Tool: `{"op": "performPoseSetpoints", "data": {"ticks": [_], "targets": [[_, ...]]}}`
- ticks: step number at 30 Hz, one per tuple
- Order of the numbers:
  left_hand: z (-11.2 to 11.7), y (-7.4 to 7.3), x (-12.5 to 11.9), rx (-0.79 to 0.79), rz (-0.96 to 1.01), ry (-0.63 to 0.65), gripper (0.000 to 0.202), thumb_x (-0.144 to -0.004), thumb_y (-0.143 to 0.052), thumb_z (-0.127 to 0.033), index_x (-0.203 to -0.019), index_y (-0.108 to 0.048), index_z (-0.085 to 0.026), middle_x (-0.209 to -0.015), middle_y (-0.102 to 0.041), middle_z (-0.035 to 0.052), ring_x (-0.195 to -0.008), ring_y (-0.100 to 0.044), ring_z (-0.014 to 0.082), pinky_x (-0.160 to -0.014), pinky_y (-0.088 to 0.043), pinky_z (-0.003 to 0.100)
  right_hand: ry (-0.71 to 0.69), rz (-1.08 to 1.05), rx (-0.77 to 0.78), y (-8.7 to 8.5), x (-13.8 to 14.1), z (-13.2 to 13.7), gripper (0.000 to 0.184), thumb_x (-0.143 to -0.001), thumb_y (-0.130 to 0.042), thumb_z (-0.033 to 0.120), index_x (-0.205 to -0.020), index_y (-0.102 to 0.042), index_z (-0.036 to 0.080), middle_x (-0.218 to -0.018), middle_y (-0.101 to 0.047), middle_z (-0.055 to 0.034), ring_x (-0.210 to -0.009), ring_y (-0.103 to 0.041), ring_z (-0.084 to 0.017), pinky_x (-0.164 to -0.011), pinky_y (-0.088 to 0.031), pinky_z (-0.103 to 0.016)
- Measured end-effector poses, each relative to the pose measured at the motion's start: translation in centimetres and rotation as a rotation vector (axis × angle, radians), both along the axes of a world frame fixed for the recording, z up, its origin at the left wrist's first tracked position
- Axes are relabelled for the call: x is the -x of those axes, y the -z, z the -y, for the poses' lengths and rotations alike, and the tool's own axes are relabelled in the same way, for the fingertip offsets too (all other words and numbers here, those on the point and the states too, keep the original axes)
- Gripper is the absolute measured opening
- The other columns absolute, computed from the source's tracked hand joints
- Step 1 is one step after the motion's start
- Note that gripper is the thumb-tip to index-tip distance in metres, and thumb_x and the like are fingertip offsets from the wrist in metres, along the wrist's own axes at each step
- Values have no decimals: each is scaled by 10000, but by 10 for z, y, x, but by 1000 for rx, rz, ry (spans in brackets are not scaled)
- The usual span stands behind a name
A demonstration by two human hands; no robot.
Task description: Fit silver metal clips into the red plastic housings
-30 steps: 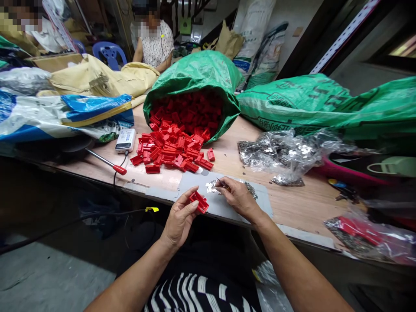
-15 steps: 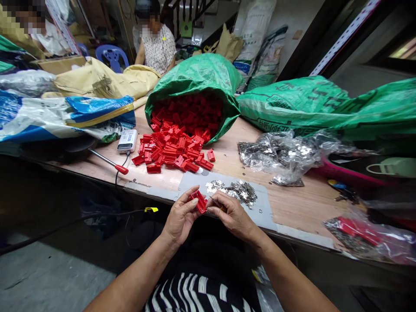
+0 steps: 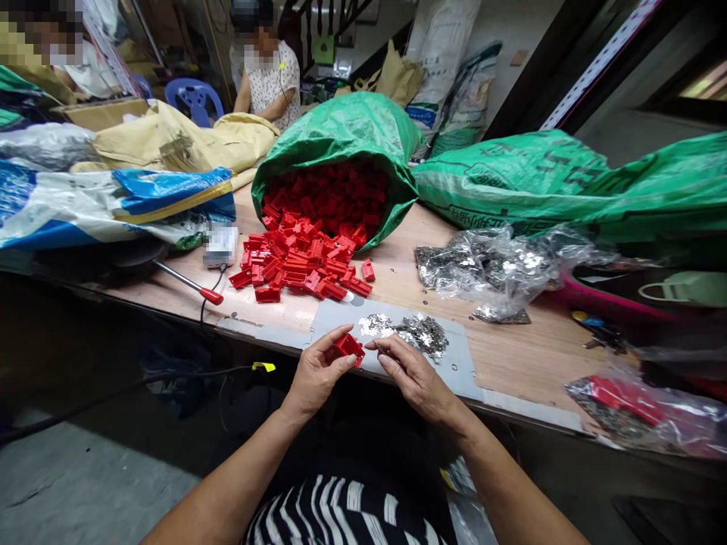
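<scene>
My left hand pinches a small red plastic housing just over the table's front edge. My right hand meets it from the right, fingers pinched on a thin metal piece at the housing's side. Behind the hands a small heap of shiny metal pieces lies on a grey sheet. A pile of red housings spills from an open green sack further back.
A clear bag of metal parts lies right of the pile, another green sack behind it. A red-handled tool and a small white device sit left. Two people sit at the far left.
My right hand left the metal heap and came back to the housing with a metal piece. My left hand has turned the housing a little.
</scene>
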State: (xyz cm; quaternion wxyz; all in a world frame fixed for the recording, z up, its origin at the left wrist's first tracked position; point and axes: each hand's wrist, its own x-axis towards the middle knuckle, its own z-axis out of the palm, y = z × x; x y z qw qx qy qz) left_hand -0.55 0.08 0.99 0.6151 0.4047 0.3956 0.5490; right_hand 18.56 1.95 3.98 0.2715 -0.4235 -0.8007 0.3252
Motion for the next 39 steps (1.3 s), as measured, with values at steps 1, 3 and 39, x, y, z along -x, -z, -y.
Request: {"op": "performPoseSetpoints", "data": {"ticks": [1, 3, 39], "targets": [[-2, 1, 2, -54, -98, -7, 483, -742, -712, -231, -1215, -618, -256, -1037, -681, 40, -939, -615, 189, -881, -465, 311, -8, 29, -23, 1, -1, 0, 261, -952, -413, 268, -1139, -592, 235, -1018, -611, -69, -957, -567, -185, -867, -463, -327], [-7, 3, 6, -173, -282, -36, 445, -733, -711, -208, -1169, -649, -266, -1065, -671, 48, -978, -610, 207, -920, -449, 330, 0, 84, -52, 4, -2, 0, 282, -948, -416, 252, -1155, -607, 243, -982, -612, -72, -939, -575, -189, -857, -470, -334], [-30, 16, 8, -370, -593, 30, 367, -693, -684, -121, -1027, -700, -273, -1022, -719, 36, -945, -654, 233, -873, -475, 359, 254, 437, -119, 16, 38, 12, 179, -902, -451, 137, -924, -615, 205, -902, -632, -54, -802, -619, -184, -693, -472, -278]]}}
